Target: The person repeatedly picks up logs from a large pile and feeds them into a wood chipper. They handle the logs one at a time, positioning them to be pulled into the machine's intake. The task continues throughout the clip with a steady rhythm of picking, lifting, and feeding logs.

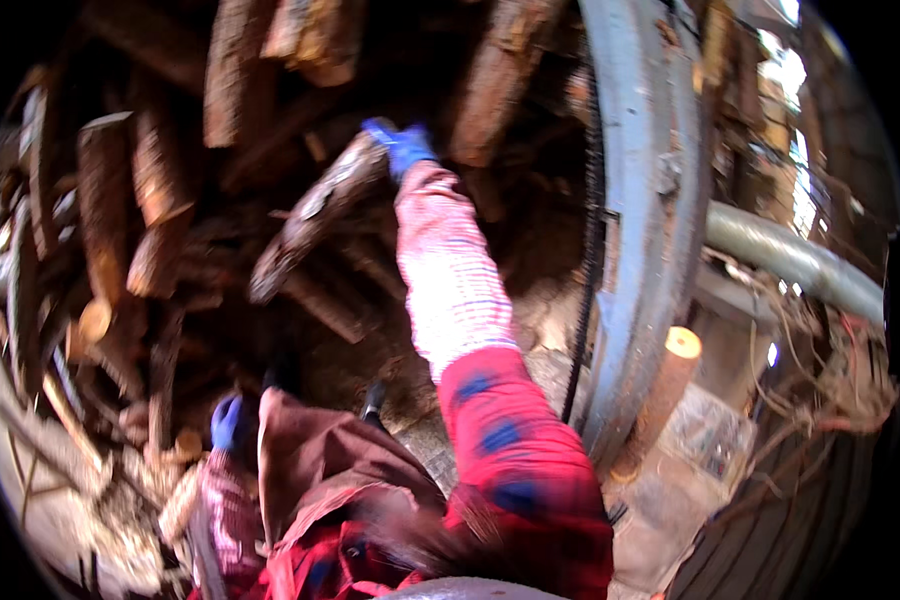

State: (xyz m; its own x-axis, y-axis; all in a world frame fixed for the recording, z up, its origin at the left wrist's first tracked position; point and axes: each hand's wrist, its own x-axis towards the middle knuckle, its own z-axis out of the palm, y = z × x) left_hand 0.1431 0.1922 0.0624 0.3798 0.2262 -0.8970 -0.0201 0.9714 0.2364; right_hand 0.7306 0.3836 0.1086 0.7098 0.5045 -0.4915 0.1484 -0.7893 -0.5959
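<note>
Jumbled logs point(105, 190) crowd the dim space I'm watching, with a blue beam point(635, 210) on the right. Ahead, my right hand point(403, 148), in a blue glove, has its fingers around the upper end of a slanted log point(317, 215). My gloved left hand point(227, 422) hangs beside brown cloth point(315, 455); I cannot tell its grip.

At two o'clock, a blue beam point(635, 230) is being edged by a dark chain point(594, 150). Tangled cords point(850, 390) are being overhung by a silvery pipe point(795, 255) at three o'clock, while a pale speckled panel point(712, 432) is being seen at four.
</note>
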